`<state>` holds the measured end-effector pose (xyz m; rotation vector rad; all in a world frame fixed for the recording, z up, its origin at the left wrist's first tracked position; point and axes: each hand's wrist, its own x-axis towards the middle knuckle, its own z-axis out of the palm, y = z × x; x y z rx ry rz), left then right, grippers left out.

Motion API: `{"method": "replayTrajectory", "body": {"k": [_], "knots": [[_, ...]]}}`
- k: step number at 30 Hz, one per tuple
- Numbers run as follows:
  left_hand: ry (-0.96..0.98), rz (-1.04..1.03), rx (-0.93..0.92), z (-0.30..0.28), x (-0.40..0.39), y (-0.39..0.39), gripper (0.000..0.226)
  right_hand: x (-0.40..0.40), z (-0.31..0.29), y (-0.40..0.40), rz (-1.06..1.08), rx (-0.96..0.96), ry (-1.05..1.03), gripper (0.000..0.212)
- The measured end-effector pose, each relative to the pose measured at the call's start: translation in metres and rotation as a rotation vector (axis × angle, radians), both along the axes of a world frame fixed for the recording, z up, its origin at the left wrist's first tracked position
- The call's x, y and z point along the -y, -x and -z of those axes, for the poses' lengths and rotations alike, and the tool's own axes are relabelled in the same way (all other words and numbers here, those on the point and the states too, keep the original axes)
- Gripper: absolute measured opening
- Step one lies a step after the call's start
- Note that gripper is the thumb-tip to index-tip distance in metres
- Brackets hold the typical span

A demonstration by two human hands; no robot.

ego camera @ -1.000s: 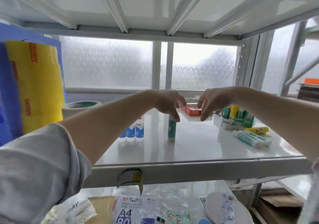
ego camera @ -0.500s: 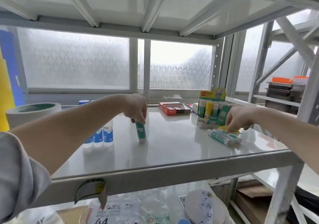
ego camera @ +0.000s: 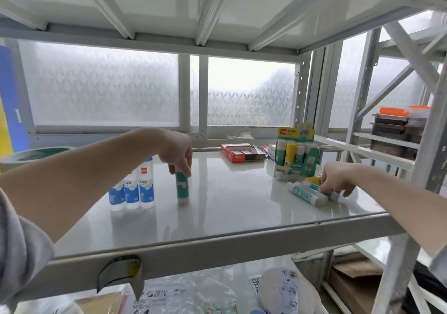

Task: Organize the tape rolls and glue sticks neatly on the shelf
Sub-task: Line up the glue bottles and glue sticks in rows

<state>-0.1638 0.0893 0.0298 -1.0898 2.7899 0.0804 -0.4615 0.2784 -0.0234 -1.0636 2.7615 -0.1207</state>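
Tape roll [ego camera: 36,155] sitting at the shelf's [ego camera: 217,221] far left, three blue glue sticks [ego camera: 131,188] standing together, left hand [ego camera: 179,154] pinching the top of an upright green glue stick [ego camera: 182,188], right hand [ego camera: 336,178] gripping one of the lying green glue sticks [ego camera: 307,194] beside the display box [ego camera: 296,154]

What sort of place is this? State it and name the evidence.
Likely a stationery storeroom or stockroom: white metal shelving, a retail display box of glue sticks, and packs of paper on the shelf below.

Glossy white metal shelf [ego camera: 217,221]
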Motion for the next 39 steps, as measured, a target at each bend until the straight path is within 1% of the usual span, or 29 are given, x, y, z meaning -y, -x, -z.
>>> {"method": "replayTrajectory", "body": {"k": [3,7,11,14,16,19,21,23,26,32,36,39], "knots": [[-0.002,0.012,-0.014,0.001,0.001,0.000,0.028,-0.001,0.002,0.002,0.002,-0.007,0.004,0.017],[-0.014,0.020,-0.015,0.000,0.001,-0.001,0.032,-0.004,0.001,0.004,-0.001,0.008,0.011,0.026],[-0.016,0.025,0.001,-0.001,0.001,-0.002,0.035,-0.006,-0.008,0.006,-0.011,0.038,0.109,0.029],[-0.019,0.023,-0.010,-0.003,0.001,-0.003,0.035,-0.003,-0.022,0.001,-0.054,0.071,0.252,0.024],[-0.023,0.024,-0.027,-0.005,0.000,-0.003,0.037,0.000,-0.032,-0.010,-0.123,0.109,0.415,0.019],[-0.019,0.032,-0.033,-0.007,-0.002,-0.005,0.038,0.010,-0.039,-0.038,-0.243,0.225,0.656,0.010],[-0.014,0.040,-0.035,-0.007,-0.002,-0.007,0.035,0.020,-0.037,-0.059,-0.326,0.284,0.717,0.012],[-0.018,0.045,-0.041,-0.006,-0.002,-0.007,0.032,0.031,-0.030,-0.078,-0.400,0.320,0.711,0.018],[-0.029,0.056,-0.062,-0.005,-0.001,-0.006,0.031,0.047,-0.015,-0.100,-0.456,0.404,0.684,0.021],[-0.048,0.094,-0.138,-0.001,-0.005,0.006,0.032,0.074,0.012,-0.124,-0.509,0.511,0.681,0.017],[-0.048,0.145,-0.207,0.005,-0.011,0.020,0.038,0.081,0.019,-0.131,-0.509,0.508,0.647,0.025],[-0.047,0.179,-0.255,0.010,-0.014,0.031,0.040,0.083,0.022,-0.130,-0.502,0.505,0.621,0.027]]}}
